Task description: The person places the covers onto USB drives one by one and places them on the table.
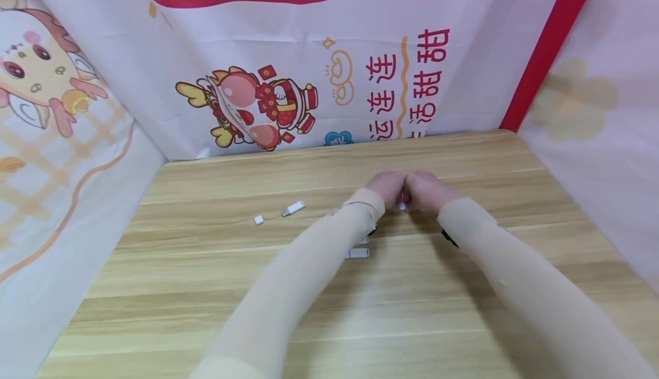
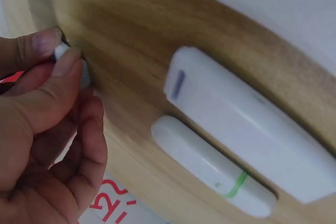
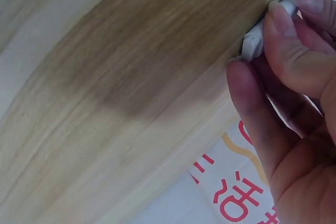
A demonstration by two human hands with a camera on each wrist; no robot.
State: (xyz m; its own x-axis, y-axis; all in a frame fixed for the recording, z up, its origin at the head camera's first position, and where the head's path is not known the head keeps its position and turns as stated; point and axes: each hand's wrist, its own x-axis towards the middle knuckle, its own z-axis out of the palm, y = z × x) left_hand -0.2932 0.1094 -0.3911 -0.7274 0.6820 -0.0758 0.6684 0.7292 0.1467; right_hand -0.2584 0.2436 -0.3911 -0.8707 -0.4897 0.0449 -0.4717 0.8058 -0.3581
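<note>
Over the far part of the table my left hand (image 1: 387, 186) and right hand (image 1: 424, 189) meet. Between their thumbs and fingers they pinch a small white USB stick (image 3: 253, 43), one hand at each end; most of it is covered by fingertips. In the left wrist view, my left thumb lies along the white piece (image 2: 85, 74), and the right thumb presses in from the upper left. Beside the left hand lie a white USB stick with a green band (image 2: 210, 163) and a wider white one with a dark slot (image 2: 241, 119).
Left of my arms, an uncapped white USB stick (image 1: 294, 208) lies near a small white cap (image 1: 259, 219). Another white stick (image 1: 358, 252) shows partly from under my left forearm. Printed cloth (image 1: 288, 30) walls in the wooden table (image 1: 180, 287) at the back and sides.
</note>
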